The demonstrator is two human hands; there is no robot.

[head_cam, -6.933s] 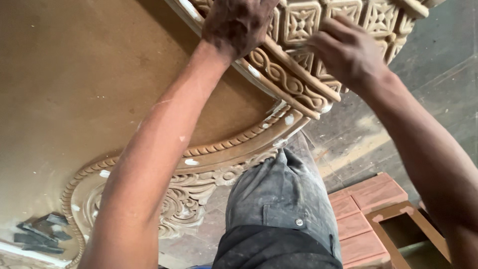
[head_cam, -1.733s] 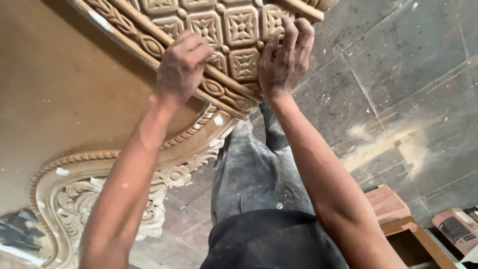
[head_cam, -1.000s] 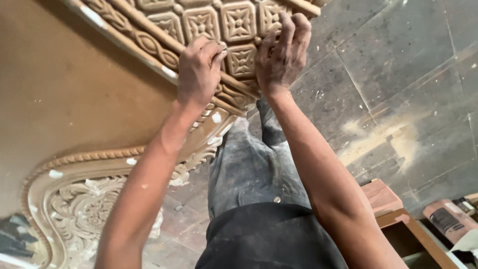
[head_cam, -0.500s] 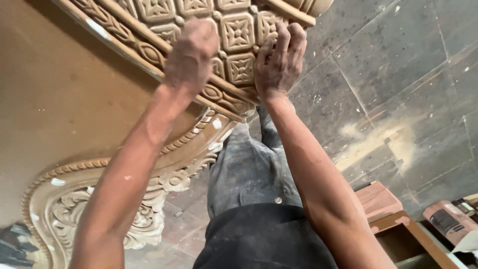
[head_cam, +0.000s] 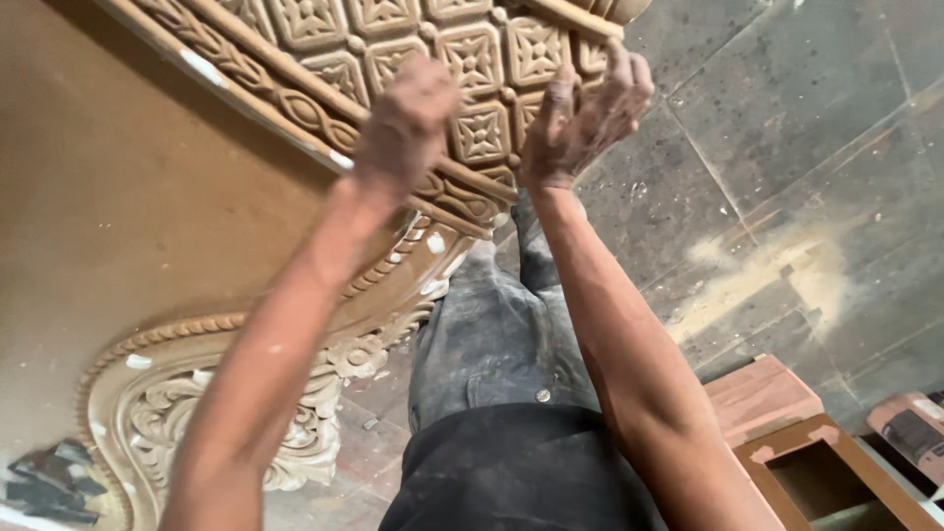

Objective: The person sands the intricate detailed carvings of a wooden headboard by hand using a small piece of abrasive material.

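A carved wooden panel (head_cam: 393, 59) of square floral tiles is seen leaning at the upper left. The left hand (head_cam: 408, 123), closed into a fist, is pressed against its border; the right hand (head_cam: 580, 123), fingers spread, is laid on its edge. A grey tiled floor (head_cam: 787, 147) is seen beyond.

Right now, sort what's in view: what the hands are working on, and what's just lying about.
In hand:
left hand on the carved panel
right hand on the same panel's grid of square rosettes

Lying about:
wooden box
reddish wood block
sawdust patch on the stone floor
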